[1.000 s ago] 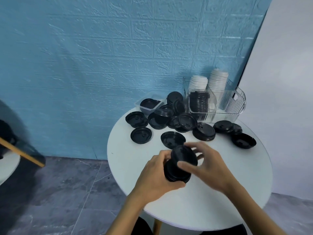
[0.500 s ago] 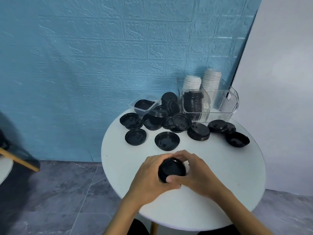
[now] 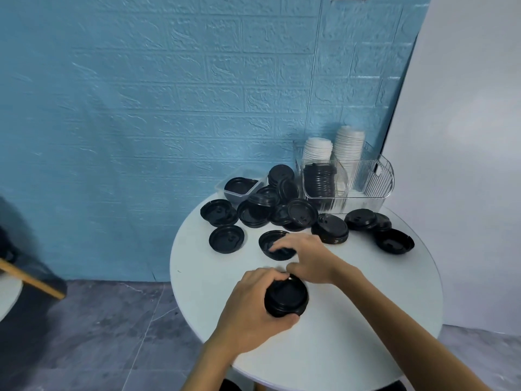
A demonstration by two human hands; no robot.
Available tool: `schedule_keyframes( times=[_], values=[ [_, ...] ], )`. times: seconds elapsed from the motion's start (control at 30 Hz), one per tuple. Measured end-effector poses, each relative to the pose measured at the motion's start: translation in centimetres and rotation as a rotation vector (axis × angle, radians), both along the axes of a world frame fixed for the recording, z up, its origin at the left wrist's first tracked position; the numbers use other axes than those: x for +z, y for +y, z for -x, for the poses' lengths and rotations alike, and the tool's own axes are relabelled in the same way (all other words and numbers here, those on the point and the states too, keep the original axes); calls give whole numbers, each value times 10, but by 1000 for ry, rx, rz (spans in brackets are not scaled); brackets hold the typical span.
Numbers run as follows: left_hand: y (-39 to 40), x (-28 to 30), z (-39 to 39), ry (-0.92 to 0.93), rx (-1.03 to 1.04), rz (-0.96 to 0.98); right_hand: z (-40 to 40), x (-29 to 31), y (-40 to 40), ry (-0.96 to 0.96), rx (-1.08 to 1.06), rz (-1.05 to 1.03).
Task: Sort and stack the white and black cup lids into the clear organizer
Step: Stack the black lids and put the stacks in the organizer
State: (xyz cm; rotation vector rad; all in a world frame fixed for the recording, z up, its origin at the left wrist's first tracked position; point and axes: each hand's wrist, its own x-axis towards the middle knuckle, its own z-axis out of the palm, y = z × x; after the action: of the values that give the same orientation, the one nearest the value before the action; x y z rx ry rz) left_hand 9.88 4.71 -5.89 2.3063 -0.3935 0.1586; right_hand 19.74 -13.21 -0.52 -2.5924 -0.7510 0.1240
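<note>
My left hand (image 3: 253, 303) grips a short stack of black lids (image 3: 286, 295) over the near part of the round white table (image 3: 352, 320). My right hand (image 3: 307, 256) reaches forward, fingers touching an upturned black lid (image 3: 272, 244) lying alone on the table. Several more black lids (image 3: 282, 204) lie scattered behind it. The clear organizer (image 3: 372, 187) at the back right holds a stack of black lids (image 3: 320, 180) in front and two stacks of white lids (image 3: 334, 148) behind.
A small clear tub (image 3: 242, 186) with a black lid in it stands at the table's back left. A blue brick-pattern wall rises close behind, a white wall on the right. Grey floor and a wooden-edged piece of furniture (image 3: 31, 280) lie to the left.
Both hands were pressing the stack together. My right hand has now let go and moved forward to the single upturned lid, while my left hand keeps the stack.
</note>
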Motion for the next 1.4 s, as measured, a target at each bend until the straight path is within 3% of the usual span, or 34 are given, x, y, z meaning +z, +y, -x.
schedule_keyframes(
  times=[0.23, 0.37, 0.53, 0.63, 0.7, 0.77, 0.97, 1.13, 1.33, 1.4],
  values=[
    [-1, -4, -2, -30, -2, -11, 7, -16, -7, -108, -43, -69],
    [-2, -5, -1, -34, 17, 13, 21, -5, -22, -114, -124, -408],
    [-3, -7, -1, -4, 61, 61, 50, 6, -33, 166, -187, -1060],
    [-2, -8, -2, 33, 89, 124, 62, 3, -33, 476, -268, -1209],
    [-4, -7, -2, 57, 104, 163, 65, -4, -32, 619, -291, -1143],
    [-3, -7, -2, 67, 104, 232, 63, -12, -28, 638, -332, -1048],
    [2, -3, -5, 11, 5, 197, 56, -19, -14, 243, -417, -610],
    [3, -5, -6, 16, 39, 195, 58, -23, -11, 84, -420, -444],
    [1, -6, -5, 11, 53, 164, 51, -21, -17, 34, -383, -308],
    [2, -6, -5, 20, 60, 166, 31, -13, -22, -95, -395, -312]
  ],
)
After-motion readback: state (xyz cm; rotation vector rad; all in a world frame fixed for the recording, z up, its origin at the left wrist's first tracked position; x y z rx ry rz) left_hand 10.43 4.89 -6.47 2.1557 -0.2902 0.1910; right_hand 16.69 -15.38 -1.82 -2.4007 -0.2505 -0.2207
